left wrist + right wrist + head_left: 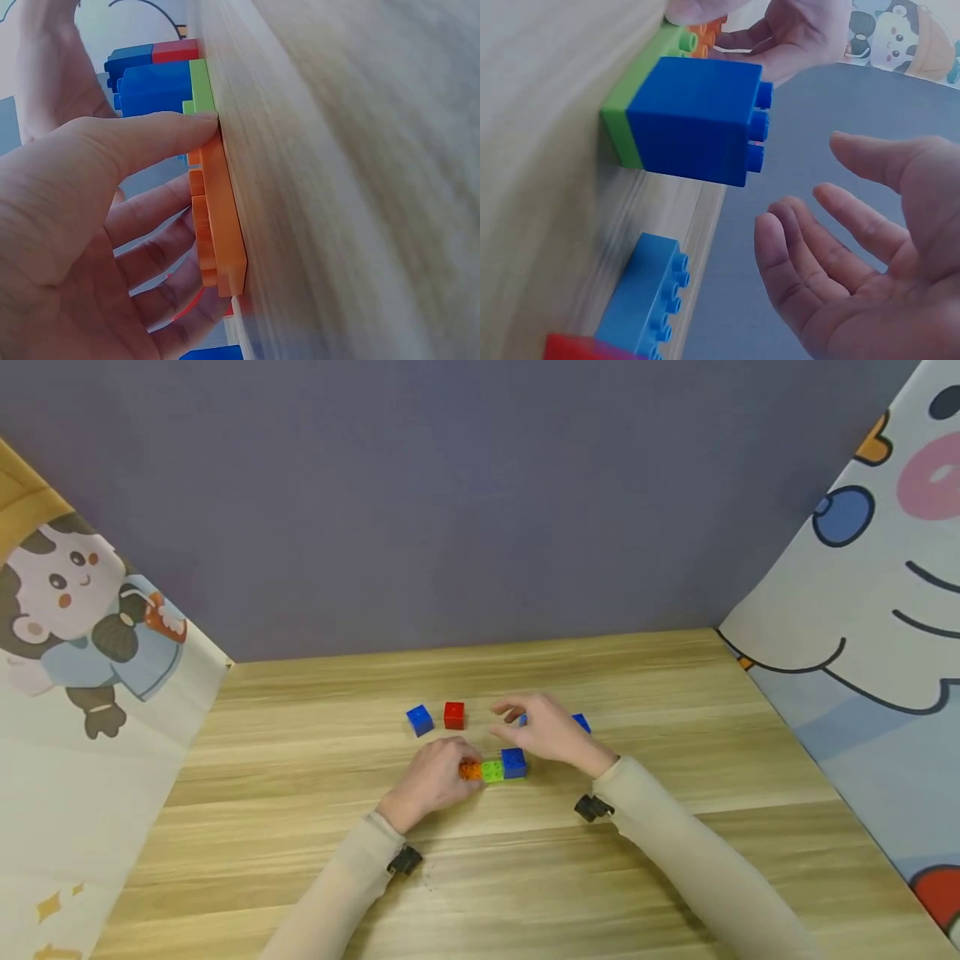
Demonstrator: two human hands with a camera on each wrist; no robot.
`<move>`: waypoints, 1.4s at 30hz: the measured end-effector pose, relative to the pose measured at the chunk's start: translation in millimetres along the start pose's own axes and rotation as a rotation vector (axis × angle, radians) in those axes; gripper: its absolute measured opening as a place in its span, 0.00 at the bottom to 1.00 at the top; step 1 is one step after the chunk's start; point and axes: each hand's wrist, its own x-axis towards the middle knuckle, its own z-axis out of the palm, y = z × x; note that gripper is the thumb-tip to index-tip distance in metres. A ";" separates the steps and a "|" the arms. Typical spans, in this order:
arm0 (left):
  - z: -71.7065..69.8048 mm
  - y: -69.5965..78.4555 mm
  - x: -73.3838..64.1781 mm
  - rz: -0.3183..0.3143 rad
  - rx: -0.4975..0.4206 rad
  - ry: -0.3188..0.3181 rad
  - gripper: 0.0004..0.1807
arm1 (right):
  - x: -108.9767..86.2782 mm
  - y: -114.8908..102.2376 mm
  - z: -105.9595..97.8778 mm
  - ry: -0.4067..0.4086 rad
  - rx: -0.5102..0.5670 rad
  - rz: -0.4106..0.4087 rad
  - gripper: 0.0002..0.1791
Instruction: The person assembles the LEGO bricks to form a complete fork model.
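Note:
With thumb and fingers on either side, my left hand grips an orange toy building brick low on the tabletop. Against its right end lies a light green brick, also studded on top. A dark blue square block sits upright on the green brick's far right end. My right hand hovers just behind and right of that block, fingers loosely bent and nothing between them. Partly hidden by the right hand in the head view is a light blue brick, lying on the table.
Behind the left hand stand a blue block and a red block. Another blue block shows past the right hand. Part of a red brick appears low in the right wrist view. A grey panel rises behind the wooden table.

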 end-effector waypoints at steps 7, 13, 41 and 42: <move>1.0 -2.6 -0.2 0.008 0.003 0.010 0.17 | 28.0 -8.3 1.6 -0.036 -0.039 0.033 0.24; 0.8 -2.3 0.3 0.015 0.007 0.014 0.16 | 44.9 -10.2 8.2 -0.070 -0.054 0.080 0.27; 0.4 -2.4 1.0 0.025 0.001 0.006 0.17 | 71.5 -2.4 39.6 -0.103 -0.047 0.122 0.27; 0.5 -2.3 0.9 0.022 -0.002 0.006 0.17 | 71.6 -2.0 40.1 -0.106 -0.042 0.123 0.27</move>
